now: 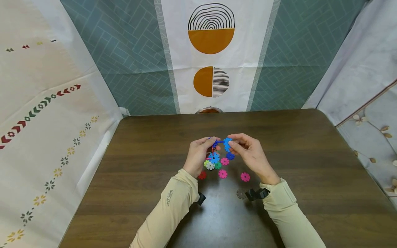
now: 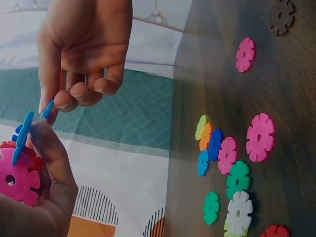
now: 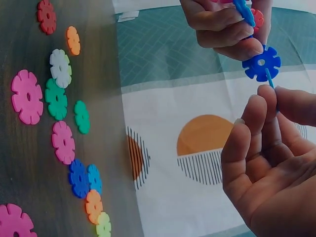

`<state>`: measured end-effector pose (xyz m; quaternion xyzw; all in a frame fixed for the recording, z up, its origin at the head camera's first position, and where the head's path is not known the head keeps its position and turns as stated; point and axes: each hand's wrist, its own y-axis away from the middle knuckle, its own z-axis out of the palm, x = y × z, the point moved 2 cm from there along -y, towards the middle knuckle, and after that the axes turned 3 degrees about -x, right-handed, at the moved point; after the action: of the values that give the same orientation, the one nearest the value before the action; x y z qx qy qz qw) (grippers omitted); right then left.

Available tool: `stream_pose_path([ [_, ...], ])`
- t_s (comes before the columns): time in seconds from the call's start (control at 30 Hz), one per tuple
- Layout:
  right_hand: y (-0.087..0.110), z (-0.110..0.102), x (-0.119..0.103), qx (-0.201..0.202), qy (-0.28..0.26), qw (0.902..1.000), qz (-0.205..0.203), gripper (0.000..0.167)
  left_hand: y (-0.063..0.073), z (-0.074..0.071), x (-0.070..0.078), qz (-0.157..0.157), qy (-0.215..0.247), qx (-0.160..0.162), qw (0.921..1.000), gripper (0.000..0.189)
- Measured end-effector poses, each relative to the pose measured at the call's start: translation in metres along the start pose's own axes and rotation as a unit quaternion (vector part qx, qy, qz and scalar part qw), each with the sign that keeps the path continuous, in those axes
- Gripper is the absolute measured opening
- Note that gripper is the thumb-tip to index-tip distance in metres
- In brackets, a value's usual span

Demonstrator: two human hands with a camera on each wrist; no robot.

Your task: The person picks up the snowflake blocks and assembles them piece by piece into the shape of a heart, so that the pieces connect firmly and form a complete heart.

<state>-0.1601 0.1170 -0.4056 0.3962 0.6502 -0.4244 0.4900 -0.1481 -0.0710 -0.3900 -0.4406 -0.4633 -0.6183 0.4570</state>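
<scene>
My left hand (image 1: 196,155) holds a cluster of interlocked notched plastic discs. In the left wrist view the cluster shows a pink disc (image 2: 23,174) and a light blue disc (image 2: 22,138), with red and blue parts behind them. Between finger and thumb, my right hand (image 1: 252,155) pinches another light blue disc (image 1: 227,144). Seen edge-on in the right wrist view, that disc meets a dark blue disc (image 3: 253,64) by the left fingertips. Whether their slots are fully engaged I cannot tell. Both hands are raised above the table, and fingers hide part of the cluster.
Loose notched discs lie on the brown table (image 1: 149,172) under the hands, among them a white disc (image 3: 60,66), a green disc (image 3: 56,98) and several pink ones. A dark brown disc (image 1: 240,194) lies nearer, beside the right wrist camera (image 1: 257,195). Patterned cloths hang around the table.
</scene>
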Motion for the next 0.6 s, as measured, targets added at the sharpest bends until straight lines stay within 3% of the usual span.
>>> stream_pose_path([
  [0.13,0.000,0.001,-0.006,-0.005,0.016,0.9999,-0.001,0.027,0.000,0.001,0.000,0.002,-0.009,-0.001,1.0000,0.037],
  [0.37,0.006,0.008,-0.036,0.003,0.044,0.9990,-0.003,0.024,0.000,0.003,-0.001,0.004,-0.019,0.006,0.9998,0.030],
  [0.6,0.006,0.007,-0.036,0.002,0.029,0.9996,0.004,0.025,-0.001,0.003,0.000,0.001,-0.013,0.002,0.9999,0.033],
])
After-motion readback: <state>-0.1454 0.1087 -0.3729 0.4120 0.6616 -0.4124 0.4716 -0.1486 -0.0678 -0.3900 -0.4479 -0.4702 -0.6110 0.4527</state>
